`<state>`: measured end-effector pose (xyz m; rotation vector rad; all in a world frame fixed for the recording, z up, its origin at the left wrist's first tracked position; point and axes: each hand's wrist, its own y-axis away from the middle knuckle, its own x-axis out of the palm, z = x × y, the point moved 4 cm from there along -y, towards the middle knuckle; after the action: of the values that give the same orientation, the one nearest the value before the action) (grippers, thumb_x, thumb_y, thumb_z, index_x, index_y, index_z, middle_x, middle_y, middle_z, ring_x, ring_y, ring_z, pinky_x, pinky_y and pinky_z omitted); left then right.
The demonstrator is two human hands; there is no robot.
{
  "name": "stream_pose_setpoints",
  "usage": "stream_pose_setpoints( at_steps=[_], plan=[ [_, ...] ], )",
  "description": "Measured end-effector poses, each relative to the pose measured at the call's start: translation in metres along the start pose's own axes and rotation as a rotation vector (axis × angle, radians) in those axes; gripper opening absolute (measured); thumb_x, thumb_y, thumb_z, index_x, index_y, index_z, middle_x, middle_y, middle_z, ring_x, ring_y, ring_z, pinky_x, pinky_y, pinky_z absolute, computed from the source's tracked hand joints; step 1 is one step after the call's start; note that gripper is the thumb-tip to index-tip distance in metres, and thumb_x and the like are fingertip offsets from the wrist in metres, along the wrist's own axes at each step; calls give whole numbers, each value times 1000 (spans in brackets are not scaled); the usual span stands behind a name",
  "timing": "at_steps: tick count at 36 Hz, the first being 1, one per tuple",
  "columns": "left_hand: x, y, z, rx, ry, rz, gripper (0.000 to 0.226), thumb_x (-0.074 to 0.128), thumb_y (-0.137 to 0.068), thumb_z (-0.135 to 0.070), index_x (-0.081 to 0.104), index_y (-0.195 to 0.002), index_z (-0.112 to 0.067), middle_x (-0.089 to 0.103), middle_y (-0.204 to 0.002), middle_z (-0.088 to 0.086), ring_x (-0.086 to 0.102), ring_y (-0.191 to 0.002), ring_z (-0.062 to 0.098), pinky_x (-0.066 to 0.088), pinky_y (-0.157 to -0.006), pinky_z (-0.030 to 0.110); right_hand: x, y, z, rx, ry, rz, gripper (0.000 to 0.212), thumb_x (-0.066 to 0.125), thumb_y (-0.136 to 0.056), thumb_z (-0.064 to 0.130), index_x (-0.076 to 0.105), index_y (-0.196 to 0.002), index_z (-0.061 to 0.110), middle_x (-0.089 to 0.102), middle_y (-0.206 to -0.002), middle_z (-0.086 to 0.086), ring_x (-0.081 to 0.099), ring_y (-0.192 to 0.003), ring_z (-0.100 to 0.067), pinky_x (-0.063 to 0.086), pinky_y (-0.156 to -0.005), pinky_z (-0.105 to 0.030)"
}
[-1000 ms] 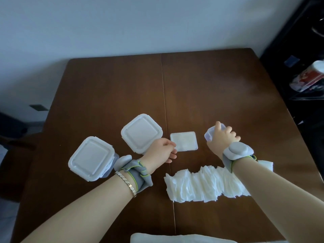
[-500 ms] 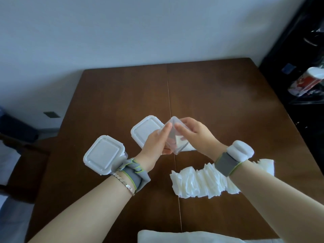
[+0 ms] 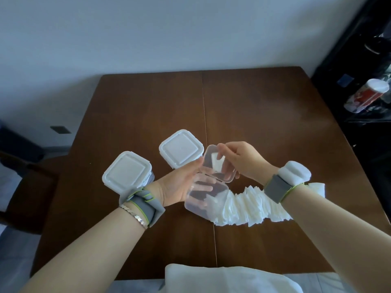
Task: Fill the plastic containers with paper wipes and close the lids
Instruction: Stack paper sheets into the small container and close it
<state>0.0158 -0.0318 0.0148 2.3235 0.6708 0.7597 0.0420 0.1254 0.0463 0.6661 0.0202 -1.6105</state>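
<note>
A: What is held above the bench (image 3: pixel 264 115)?

B: A clear plastic container (image 3: pixel 206 196), empty and tilted, is cupped from below by the left hand (image 3: pixel 179 185); the fingers are seen through its wall. A second clear piece (image 3: pixel 219 166), possibly another container or a tray, is pinched at its upper edge by the right hand (image 3: pixel 243 159), fingers closed on the rim. The two pieces are touching.

A: And the paper wipes (image 3: pixel 249 206)?

B: They are spread in a fanned row on the bench, just beside the lower container, running under the right wrist.

A: What else is seen?

B: Two containers with white lids shut are set on the bench to the left: one (image 3: pixel 181 149) just beyond the left hand, the other (image 3: pixel 127 174) beside the left wrist. A white cloth (image 3: pixel 222 278) is seen at the near edge. Grey bands are worn on both wrists.
</note>
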Motion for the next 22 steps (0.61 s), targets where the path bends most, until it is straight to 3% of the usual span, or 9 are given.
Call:
stream_pose_setpoints(
  at_steps=[3, 6, 8, 11, 14, 17, 22],
  plan=[
    [-7, 1, 8, 47, -132, -178, 49, 51, -90, -47, 59, -115, -5, 68, -112, 13, 64, -108, 25, 54, -90, 46, 14, 3, 6, -13, -76, 5, 44, 38, -97, 39, 65, -82, 7, 66, -53, -1, 62, -42, -8, 48, -42, -18],
    [-18, 7, 21, 117, -80, -333, 33, 49, -94, -37, 61, -103, -8, 68, -102, 7, 65, -104, 22, 55, -89, 43, 22, 4, -6, 65, -41, -153, 49, 34, -97, 41, 64, -83, 5, 67, -68, -6, 61, -52, -12, 47, -50, -20],
    [-26, 12, 30, 140, -70, -446, 27, 48, -95, -35, 61, -92, -12, 68, -101, 6, 65, -102, 18, 53, -91, 42, 30, 7, -20, 92, 282, -172, 41, 41, -94, 41, 63, -85, 7, 64, -80, -6, 61, -71, -20, 48, -61, -26],
    [-37, 17, 48, 147, -30, -575, 24, 47, -95, -34, 59, -89, -15, 67, -98, 3, 64, -97, 13, 52, -91, 42, 59, 13, -42, 83, 864, 15, 49, 50, -83, 54, 60, -102, 10, 58, -106, -8, 55, -103, -26, 46, -87, -37],
    [-46, 20, 66, 125, 23, -663, 23, 47, -96, -33, 60, -88, -15, 67, -96, 3, 64, -93, 13, 53, -80, 36, 87, 18, -62, 137, 1120, 118, 56, 50, -80, 60, 52, -113, 15, 53, -120, -10, 44, -114, -30, 37, -94, -41],
    [-52, 21, 75, 124, 65, -733, 25, 47, -96, -33, 60, -81, -17, 68, -96, 6, 64, -97, 19, 52, -73, 33, 101, 19, -73, 187, 1197, 144, 47, 54, -82, 46, 50, -117, 16, 52, -122, -12, 42, -115, -31, 35, -94, -39],
    [-54, 20, 82, 138, 65, -756, 26, 46, -96, -33, 60, -79, -19, 68, -92, 4, 63, -99, 21, 52, -82, 38, 111, 17, -80, 198, 1086, 159, 37, 60, -80, 24, 50, -115, 19, 57, -114, -8, 47, -111, -30, 38, -93, -38]
  ],
)
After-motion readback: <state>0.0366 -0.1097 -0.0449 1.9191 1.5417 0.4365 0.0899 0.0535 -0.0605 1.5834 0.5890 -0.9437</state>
